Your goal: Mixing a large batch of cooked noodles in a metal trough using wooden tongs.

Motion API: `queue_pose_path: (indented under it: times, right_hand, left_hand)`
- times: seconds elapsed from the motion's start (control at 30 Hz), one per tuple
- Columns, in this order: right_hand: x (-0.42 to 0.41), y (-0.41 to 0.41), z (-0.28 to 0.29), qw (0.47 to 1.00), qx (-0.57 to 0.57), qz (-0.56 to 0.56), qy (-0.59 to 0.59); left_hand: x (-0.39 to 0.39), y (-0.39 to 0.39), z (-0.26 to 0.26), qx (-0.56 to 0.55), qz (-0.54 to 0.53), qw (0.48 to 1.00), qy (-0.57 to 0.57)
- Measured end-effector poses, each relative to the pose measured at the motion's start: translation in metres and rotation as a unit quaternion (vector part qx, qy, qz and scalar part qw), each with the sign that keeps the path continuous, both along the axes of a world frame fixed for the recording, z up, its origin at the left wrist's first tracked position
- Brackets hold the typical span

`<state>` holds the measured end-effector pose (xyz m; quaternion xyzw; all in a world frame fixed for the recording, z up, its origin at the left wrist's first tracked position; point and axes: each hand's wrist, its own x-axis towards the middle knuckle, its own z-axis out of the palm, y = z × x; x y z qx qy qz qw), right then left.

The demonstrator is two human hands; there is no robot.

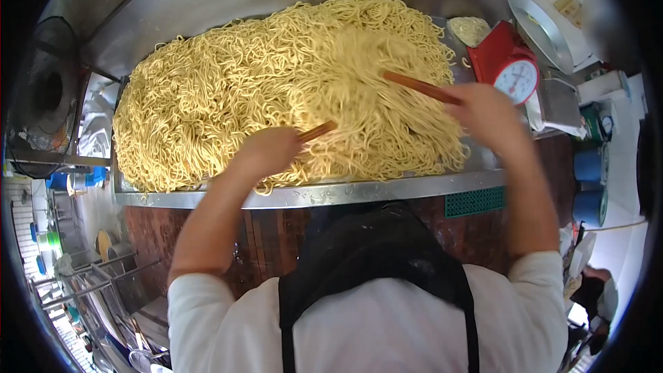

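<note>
A large heap of yellow noodles (233, 77) covers much of a stainless steel work table (321, 194) before me. My left hand (272, 150) is closed around a reddish-brown wooden stick (318, 131) at the near middle of the heap. Farther right, my right hand (479, 111) grips a similar wooden stick (419, 86), whose far end reaches into the noodles. Between and beyond the two sticks the noodles are blurred by motion. The tips of both sticks are partly hidden by noodles or blur.
A red dial scale (500, 62) stands on the right, with a small pile of pale noodles (469, 30) beside it and a round metal pan (541, 31) behind. A caged fan (49, 93) is at the left. Another person (593, 290) is partly visible at lower right.
</note>
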<state>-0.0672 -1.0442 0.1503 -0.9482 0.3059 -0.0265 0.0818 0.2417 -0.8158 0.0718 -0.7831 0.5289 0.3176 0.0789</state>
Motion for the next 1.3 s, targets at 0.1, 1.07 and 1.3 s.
queue_pose_path:
  times: [0.1,1.07,1.3]
  right_hand:
    - [0.05,0.033,0.009,0.99,0.029,-0.062,0.127]
    - [-0.251,-0.004,0.131,0.912,0.353,-0.206,0.023]
    - [-0.097,0.032,-0.035,0.938,0.318,-0.117,-0.079]
  left_hand:
    - [-0.036,-0.02,0.008,-0.032,-0.027,0.999,0.016]
    - [0.044,0.161,0.154,0.055,0.265,0.958,0.093]
    - [-0.064,-0.024,-0.049,-0.076,0.175,0.932,0.309]
